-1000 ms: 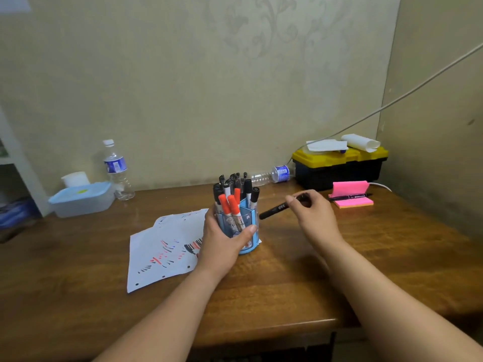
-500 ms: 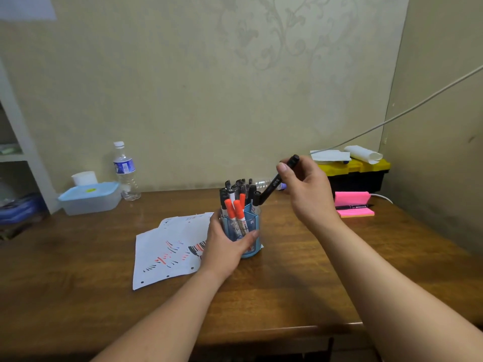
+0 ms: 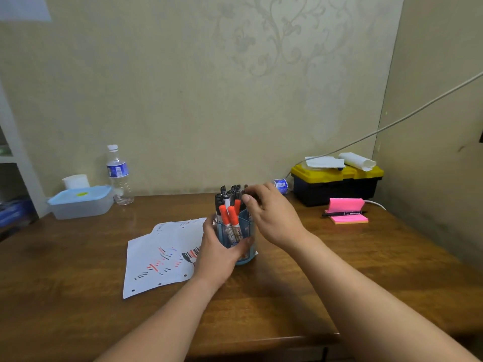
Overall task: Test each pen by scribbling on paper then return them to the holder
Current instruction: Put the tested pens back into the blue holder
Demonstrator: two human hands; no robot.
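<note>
A blue pen holder [image 3: 247,227] stands mid-table, packed with orange-capped markers [image 3: 230,218] and black pens [image 3: 231,194]. My left hand [image 3: 217,254] wraps around the holder's near left side. My right hand [image 3: 274,215] is at the holder's top right, thumb and fingers pinched on a black pen that stands among the others and is mostly hidden by the hand. White paper [image 3: 159,254] with red, blue and black scribbles lies left of the holder, partly under my left hand.
A pink sticky-note pad [image 3: 347,218] with a black pen [image 3: 345,213] across it lies at the right. Behind it sits a yellow-lidded black toolbox [image 3: 337,186]. A water bottle [image 3: 118,176] and a lidded plastic box [image 3: 81,202] stand back left. A cable [image 3: 392,126] hangs at the right.
My right hand lifted the black pen off the table, swung it over the holder and lowered it in among the other pens. My left hand kept its grip on the holder.
</note>
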